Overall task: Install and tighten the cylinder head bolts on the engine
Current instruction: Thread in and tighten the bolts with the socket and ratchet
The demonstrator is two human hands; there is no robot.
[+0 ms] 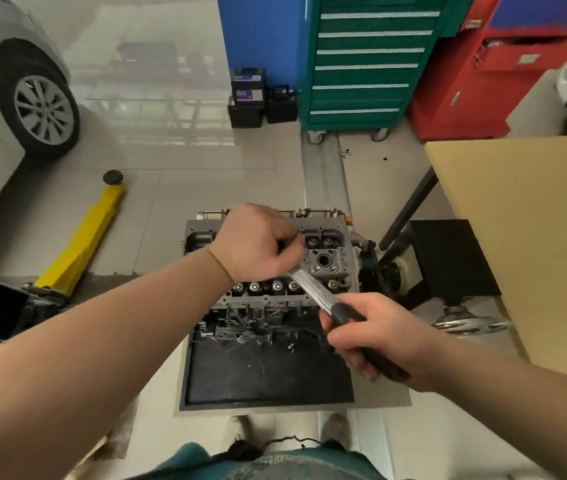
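Closest to me, both bare forearms reach out over the job. Starting at the left, my left hand is curled down over the head end of the wrench, fingers wrapped around whatever sits on the bolt; the socket and the bolt itself are hidden under my knuckles, so I cannot tell how well it is seated. Beneath that hand lies the cylinder head, rough grey cast metal with a row of round, shiny valve tops along its near edge and a blocky housing with a dark bore to the right. It sits on the engine, which stands in a black tray on the tiled floor.

Moving right, the wrench shaft is a flat, bright steel bar running diagonally toward me into a black handle with a red band. My right hand is clenched round that handle, thumb on top.

To do this well, I think I should press straight down with the left hand so the drive stays square on the bolt, and pull the handle in one smooth, steady sweep, never jerking. I would judge an even pass across all bolts safer than finishing one fully.

Further right, a tan board-topped surface stands beside the engine.
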